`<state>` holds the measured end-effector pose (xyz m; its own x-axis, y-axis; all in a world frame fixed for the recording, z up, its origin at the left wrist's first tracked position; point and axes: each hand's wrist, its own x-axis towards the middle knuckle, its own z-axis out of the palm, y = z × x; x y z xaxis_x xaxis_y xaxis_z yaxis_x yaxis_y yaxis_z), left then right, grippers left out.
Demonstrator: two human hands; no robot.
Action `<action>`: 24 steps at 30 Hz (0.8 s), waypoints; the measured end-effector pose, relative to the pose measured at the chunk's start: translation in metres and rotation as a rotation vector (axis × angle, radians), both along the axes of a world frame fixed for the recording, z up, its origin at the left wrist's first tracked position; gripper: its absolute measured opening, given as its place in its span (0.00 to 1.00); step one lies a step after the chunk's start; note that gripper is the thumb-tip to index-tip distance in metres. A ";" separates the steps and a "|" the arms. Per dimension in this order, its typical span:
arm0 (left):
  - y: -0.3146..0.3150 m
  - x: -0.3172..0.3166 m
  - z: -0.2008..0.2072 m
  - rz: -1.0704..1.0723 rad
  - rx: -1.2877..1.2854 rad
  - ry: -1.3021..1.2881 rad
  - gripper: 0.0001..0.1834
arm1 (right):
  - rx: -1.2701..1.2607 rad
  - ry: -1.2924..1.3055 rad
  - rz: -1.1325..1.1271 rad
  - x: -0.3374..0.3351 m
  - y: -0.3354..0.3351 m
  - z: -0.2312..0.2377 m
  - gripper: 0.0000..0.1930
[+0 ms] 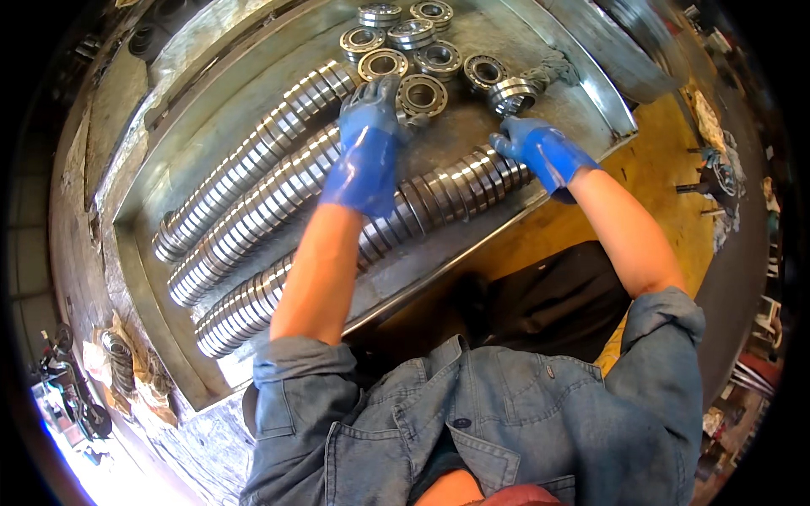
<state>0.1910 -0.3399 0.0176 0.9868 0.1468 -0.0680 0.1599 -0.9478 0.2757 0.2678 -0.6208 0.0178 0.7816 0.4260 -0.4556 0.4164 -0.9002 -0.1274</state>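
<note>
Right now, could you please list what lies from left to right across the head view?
Crumpled tan paper, farthest row of shiny steel rings, blue-gloved left hand, round steel bearing beside it, blue-gloved right hand.

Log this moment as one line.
left hand: at middle ring row, upper end | right hand: at near ring row, right end | loose bearings: in tray

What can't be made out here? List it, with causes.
All in the head view:
- Middle row's upper end: behind the left hand.
- Part of the near row: under the left forearm.
- Grip of left hand and right hand: covered by their backs.
- Tray's far end: cut off by the top edge.
- Right-edge clutter: too small.
</note>
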 end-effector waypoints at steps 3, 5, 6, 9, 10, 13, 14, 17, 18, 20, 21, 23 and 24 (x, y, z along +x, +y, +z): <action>0.021 0.013 -0.008 -0.095 0.136 0.018 0.50 | 0.011 -0.240 0.147 0.008 0.037 -0.003 0.29; 0.024 0.017 -0.014 -0.113 0.142 0.065 0.51 | 0.031 -0.413 0.299 0.017 0.061 -0.012 0.33; 0.025 0.017 -0.017 -0.136 0.146 0.117 0.53 | 0.047 -0.468 0.387 0.023 0.076 -0.017 0.35; 0.018 0.019 -0.009 -0.110 0.059 0.149 0.48 | -0.020 -0.448 0.575 0.045 0.115 -0.046 0.33; 0.022 0.020 -0.020 -0.132 0.060 0.036 0.42 | -0.014 -0.483 0.707 0.053 0.125 -0.059 0.31; 0.029 0.019 -0.033 -0.122 0.048 -0.041 0.43 | -0.094 -0.262 0.577 0.042 0.154 -0.052 0.26; 0.032 0.019 -0.034 -0.116 0.037 -0.057 0.44 | -0.076 -0.240 0.536 0.051 0.162 -0.071 0.27; 0.031 0.021 -0.030 -0.075 0.030 -0.020 0.47 | -0.135 -0.229 0.531 0.058 0.162 -0.066 0.29; 0.030 0.022 -0.027 -0.075 0.031 0.015 0.48 | 0.008 -0.142 0.429 0.065 0.152 -0.065 0.32; 0.034 0.019 -0.031 -0.059 0.035 0.050 0.50 | 0.143 -0.121 0.322 0.067 0.151 -0.054 0.37; 0.036 0.018 -0.037 -0.060 0.029 -0.002 0.50 | 0.370 0.107 0.130 0.070 0.149 -0.048 0.37; 0.027 0.014 -0.020 -0.030 -0.055 -0.044 0.48 | 0.915 0.516 -0.151 0.082 0.128 -0.057 0.33; 0.025 0.019 -0.023 -0.037 -0.058 -0.050 0.48 | 1.222 0.732 -0.218 0.086 0.113 -0.071 0.30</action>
